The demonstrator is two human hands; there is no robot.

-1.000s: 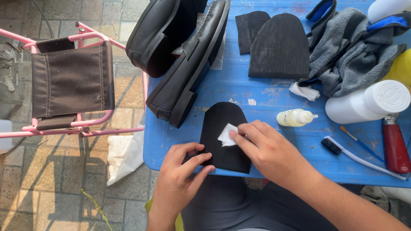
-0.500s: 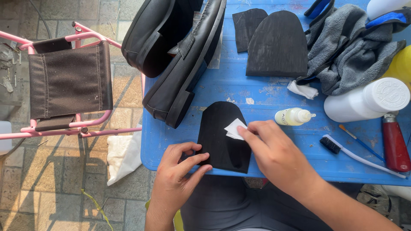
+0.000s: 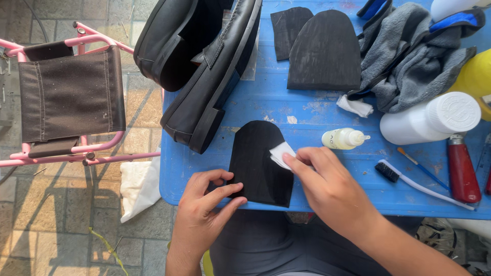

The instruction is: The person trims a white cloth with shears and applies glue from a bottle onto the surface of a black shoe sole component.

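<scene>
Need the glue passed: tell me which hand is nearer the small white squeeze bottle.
Right. The right hand lies just below the small white squeeze bottle; the left hand is farther left, across the black sole piece.

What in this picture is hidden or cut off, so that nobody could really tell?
All in the head view:
- Yellow container: cut off by the right edge; its kind is unclear.
- Underside of the black sole piece: faces the blue table.
- White wipe: partly under the right hand fingers.
- Black shoes: toes cut off at the top.
- Left hand: palm hidden.
</scene>
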